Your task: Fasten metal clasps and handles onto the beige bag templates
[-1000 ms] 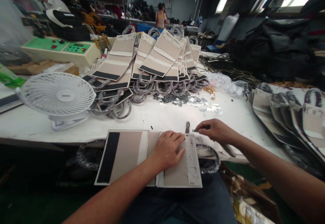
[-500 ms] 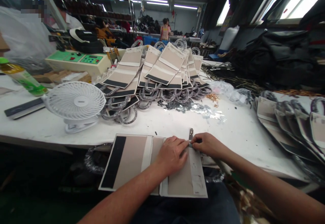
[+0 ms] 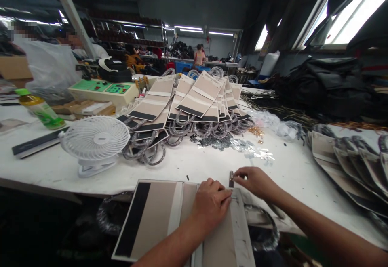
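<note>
A flat beige bag panel (image 3: 157, 214) with a black band and white strips lies across my lap at the table's front edge. My left hand (image 3: 212, 204) rests on it, fingers curled and pressing near its top edge. My right hand (image 3: 257, 182) is pinched on a small metal clasp (image 3: 231, 177) that stands at the panel's upper edge, just above my left fingertips. A plastic-wrapped handle loop (image 3: 263, 234) hangs beneath the panel on the right.
A white desk fan (image 3: 94, 142) stands at left, beside a green bottle (image 3: 41, 109) and a control box (image 3: 103, 90). Several matching panels (image 3: 194, 97) are heaped mid-table, with small metal parts (image 3: 224, 141) before them. More panels (image 3: 348, 158) lie at right. People work behind.
The view has tilted upward, so table and panel sit lower in frame. My right hand came in from the right to the clasp and pinched it; my left hand stayed on the panel.
</note>
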Tool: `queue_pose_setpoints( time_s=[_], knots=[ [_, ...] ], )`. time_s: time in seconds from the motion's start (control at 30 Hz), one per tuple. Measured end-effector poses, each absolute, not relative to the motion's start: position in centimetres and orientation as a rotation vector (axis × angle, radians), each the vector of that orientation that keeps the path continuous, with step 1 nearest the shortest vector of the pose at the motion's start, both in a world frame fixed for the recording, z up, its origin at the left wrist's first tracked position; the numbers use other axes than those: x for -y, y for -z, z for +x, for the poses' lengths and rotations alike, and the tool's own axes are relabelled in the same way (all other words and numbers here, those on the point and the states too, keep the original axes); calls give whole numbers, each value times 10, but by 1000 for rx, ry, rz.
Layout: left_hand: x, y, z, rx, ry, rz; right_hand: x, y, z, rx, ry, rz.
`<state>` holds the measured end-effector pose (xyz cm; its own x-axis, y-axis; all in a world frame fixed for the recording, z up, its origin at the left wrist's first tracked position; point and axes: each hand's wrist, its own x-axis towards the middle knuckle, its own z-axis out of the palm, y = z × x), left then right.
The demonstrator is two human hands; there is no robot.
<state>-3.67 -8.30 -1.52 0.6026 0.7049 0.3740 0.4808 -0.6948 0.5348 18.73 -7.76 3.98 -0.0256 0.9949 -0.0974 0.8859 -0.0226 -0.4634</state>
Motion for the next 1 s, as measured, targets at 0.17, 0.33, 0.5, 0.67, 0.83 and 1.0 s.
queue_pose_setpoints(
  time_s=[0.17, 0.33, 0.5, 0.67, 0.83, 1.0],
  knots=[
    [83, 19, -35, -970, -857, 2413, -11, -34, 190, 1781, -386, -2267],
    [85, 21, -35, -1009, -865, 2388, -52, -10, 175, 1661, -318, -2385],
    [84, 23, -33, -1020, -855, 2406, -55, -6, 173, 1605, -334, -2351],
    [83, 23, -34, -1004, -864, 2439, -38, -32, 187, 1582, -488, -2208],
    [83, 22, -33, -972, -842, 2481, 29, -71, 202, 1596, -653, -2052],
    [84, 20, -30, -971, -827, 2488, 119, -75, 193, 1522, -966, -2011]
  ],
)
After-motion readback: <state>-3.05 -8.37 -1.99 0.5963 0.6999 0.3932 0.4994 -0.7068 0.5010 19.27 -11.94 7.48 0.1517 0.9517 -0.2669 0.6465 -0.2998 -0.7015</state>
